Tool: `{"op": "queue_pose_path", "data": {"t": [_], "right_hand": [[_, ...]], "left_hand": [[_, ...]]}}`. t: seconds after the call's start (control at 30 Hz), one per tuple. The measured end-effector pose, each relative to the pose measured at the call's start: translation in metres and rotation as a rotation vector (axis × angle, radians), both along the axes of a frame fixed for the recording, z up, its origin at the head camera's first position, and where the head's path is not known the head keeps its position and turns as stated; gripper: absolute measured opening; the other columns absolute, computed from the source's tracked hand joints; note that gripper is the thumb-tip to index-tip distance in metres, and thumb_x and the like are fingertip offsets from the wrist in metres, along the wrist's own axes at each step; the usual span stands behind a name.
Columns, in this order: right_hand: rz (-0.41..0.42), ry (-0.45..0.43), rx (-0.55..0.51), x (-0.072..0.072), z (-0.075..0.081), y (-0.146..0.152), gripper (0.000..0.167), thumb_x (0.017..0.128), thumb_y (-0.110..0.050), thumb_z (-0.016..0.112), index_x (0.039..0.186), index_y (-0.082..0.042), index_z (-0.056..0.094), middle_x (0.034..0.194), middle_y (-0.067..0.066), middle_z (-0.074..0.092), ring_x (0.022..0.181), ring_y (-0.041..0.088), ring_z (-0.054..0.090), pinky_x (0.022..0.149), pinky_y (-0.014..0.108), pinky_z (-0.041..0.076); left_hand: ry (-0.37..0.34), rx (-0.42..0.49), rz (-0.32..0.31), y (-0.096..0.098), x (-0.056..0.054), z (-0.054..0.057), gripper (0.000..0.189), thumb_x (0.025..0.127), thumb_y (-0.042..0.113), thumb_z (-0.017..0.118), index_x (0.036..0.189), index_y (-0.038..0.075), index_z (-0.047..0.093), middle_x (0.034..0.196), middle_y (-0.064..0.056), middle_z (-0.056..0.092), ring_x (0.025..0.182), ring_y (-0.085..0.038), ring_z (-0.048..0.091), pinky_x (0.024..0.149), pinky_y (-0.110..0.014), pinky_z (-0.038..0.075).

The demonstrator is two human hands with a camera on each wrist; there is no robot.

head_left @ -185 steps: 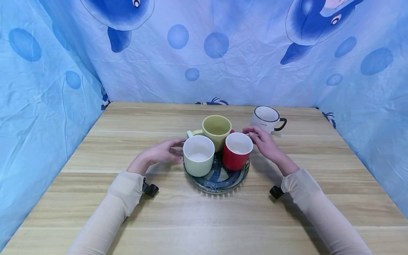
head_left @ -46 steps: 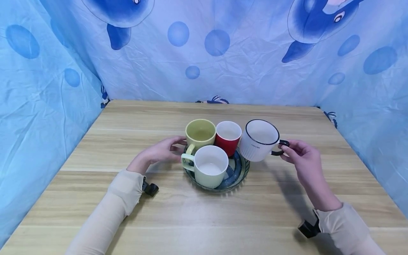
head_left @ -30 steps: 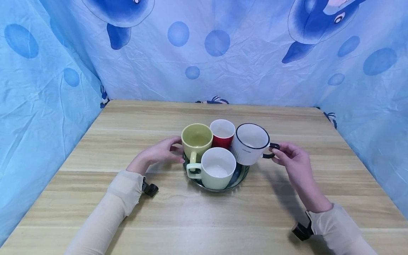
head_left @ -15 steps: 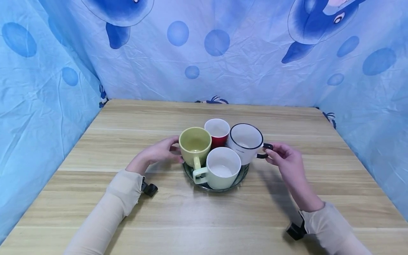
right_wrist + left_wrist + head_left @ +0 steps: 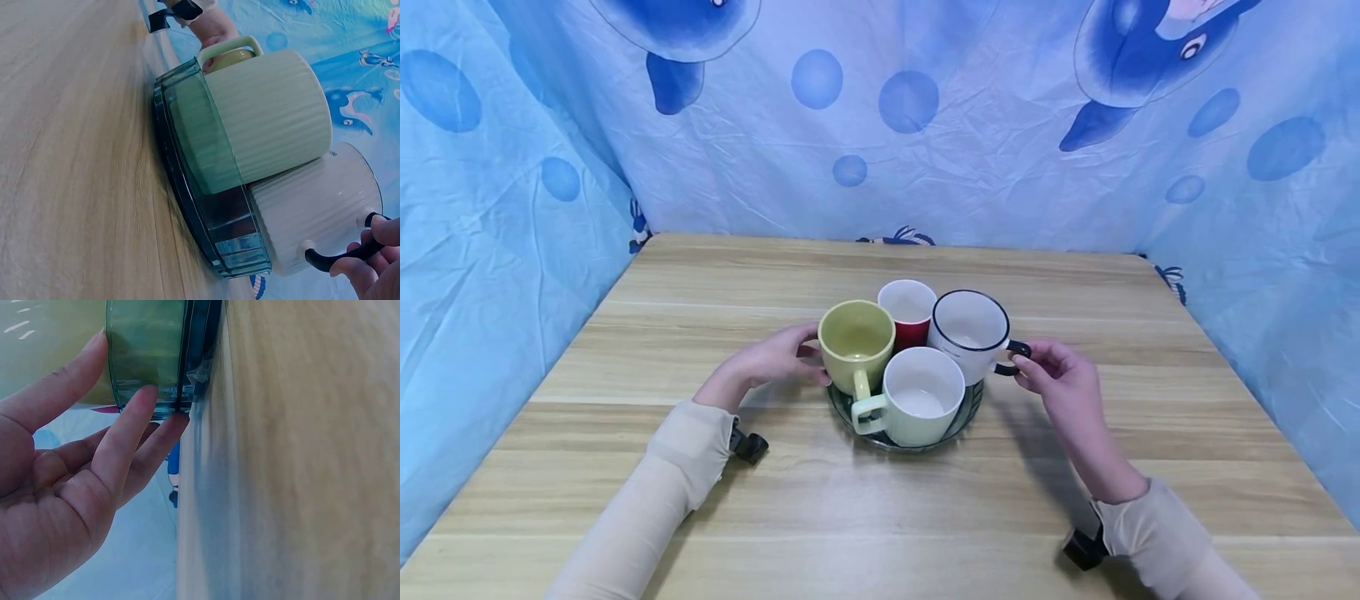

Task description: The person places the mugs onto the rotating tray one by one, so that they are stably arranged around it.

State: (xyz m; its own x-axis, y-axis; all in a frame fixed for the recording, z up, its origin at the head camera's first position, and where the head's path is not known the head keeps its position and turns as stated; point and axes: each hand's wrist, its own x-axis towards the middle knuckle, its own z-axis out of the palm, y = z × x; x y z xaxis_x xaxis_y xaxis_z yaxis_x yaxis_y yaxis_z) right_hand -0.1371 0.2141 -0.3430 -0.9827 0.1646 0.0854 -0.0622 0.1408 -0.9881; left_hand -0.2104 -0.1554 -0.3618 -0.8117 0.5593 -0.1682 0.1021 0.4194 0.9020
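In the head view a round clear glass dish (image 5: 951, 435) carries several mugs. A white mug (image 5: 970, 333) with a dark rim is at its right, and my right hand (image 5: 1067, 383) pinches the mug's black handle (image 5: 340, 259). The base of that mug is behind the glass wall in the right wrist view. At the dish's left edge is my left hand (image 5: 775, 362), its fingers loosely spread and fingertips at the glass side (image 5: 150, 350). Beside it stands a yellow-green mug (image 5: 856, 350). A pale mint mug (image 5: 921, 400) sits in front, and a red mug (image 5: 912, 332), partly hidden, behind.
The wooden table (image 5: 865, 517) extends all around the dish. A blue cloth (image 5: 880, 125) printed with dolphins hangs behind and along both sides. Black cameras (image 5: 751, 447) are strapped at both wrists.
My right hand took the white mug by its handle and brought it left to the dish. The other mugs swung round counterclockwise: mint to the front, yellow-green left, red back. My left hand stayed.
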Motion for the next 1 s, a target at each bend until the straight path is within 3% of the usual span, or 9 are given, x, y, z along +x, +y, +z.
{"op": "queue_pose_path", "data": {"t": [0.13, 0.3, 0.47, 0.73, 0.87, 1.0], "right_hand": [[-0.020, -0.018, 0.038, 0.002, 0.000, -0.004, 0.007, 0.090, 0.000, 0.065, 0.096, -0.004, 0.065, 0.081, -0.018, 0.069, 0.078, -0.001, 0.066, 0.069, 0.015, 0.059], [-0.042, -0.031, 0.105, 0.002, 0.001, -0.006, 0.022, 0.090, -0.006, 0.067, 0.107, 0.007, 0.062, 0.079, -0.020, 0.066, 0.077, -0.001, 0.066, 0.069, 0.014, 0.059], [-0.066, -0.038, 0.108, 0.003, 0.001, -0.010, 0.022, 0.090, -0.005, 0.067, 0.107, 0.007, 0.062, 0.078, -0.021, 0.065, 0.076, -0.002, 0.066, 0.069, 0.014, 0.059], [-0.077, 0.003, 0.172, 0.008, -0.001, -0.014, 0.022, 0.089, -0.006, 0.069, 0.105, 0.008, 0.066, 0.079, -0.021, 0.067, 0.082, -0.002, 0.067, 0.071, 0.015, 0.059], [-0.049, 0.051, 0.237, 0.007, -0.002, -0.014, 0.020, 0.089, -0.005, 0.068, 0.104, 0.008, 0.068, 0.086, -0.005, 0.072, 0.087, 0.003, 0.069, 0.071, 0.016, 0.060], [-0.033, 0.070, 0.263, 0.005, -0.002, -0.015, 0.018, 0.090, -0.003, 0.066, 0.103, 0.010, 0.068, 0.095, 0.016, 0.073, 0.085, -0.001, 0.068, 0.070, 0.015, 0.059]], "left_hand": [[-0.002, -0.010, 0.002, 0.000, 0.001, 0.000, 0.087, 0.074, 0.001, 0.078, 0.147, -0.004, 0.030, 0.149, -0.026, 0.037, 0.131, -0.046, 0.046, 0.111, -0.051, 0.041], [-0.013, -0.004, -0.007, 0.001, 0.001, -0.001, 0.088, 0.073, 0.000, 0.078, 0.147, -0.003, 0.031, 0.148, -0.025, 0.039, 0.127, -0.045, 0.050, 0.105, -0.045, 0.049], [-0.022, 0.019, -0.021, 0.001, 0.001, -0.001, 0.087, 0.074, -0.002, 0.078, 0.147, -0.003, 0.030, 0.147, -0.026, 0.039, 0.122, -0.041, 0.055, 0.099, -0.039, 0.054], [-0.002, 0.009, -0.020, 0.002, 0.001, -0.001, 0.088, 0.073, -0.001, 0.078, 0.147, -0.003, 0.031, 0.142, -0.026, 0.044, 0.122, -0.043, 0.054, 0.101, -0.042, 0.053], [0.008, -0.008, -0.008, 0.002, 0.000, -0.002, 0.087, 0.072, -0.001, 0.079, 0.146, -0.003, 0.032, 0.139, -0.026, 0.046, 0.124, -0.044, 0.053, 0.103, -0.044, 0.051], [0.008, -0.006, -0.012, 0.002, 0.000, -0.004, 0.087, 0.072, -0.001, 0.078, 0.146, -0.003, 0.032, 0.140, -0.026, 0.046, 0.125, -0.044, 0.052, 0.104, -0.045, 0.050]]}}
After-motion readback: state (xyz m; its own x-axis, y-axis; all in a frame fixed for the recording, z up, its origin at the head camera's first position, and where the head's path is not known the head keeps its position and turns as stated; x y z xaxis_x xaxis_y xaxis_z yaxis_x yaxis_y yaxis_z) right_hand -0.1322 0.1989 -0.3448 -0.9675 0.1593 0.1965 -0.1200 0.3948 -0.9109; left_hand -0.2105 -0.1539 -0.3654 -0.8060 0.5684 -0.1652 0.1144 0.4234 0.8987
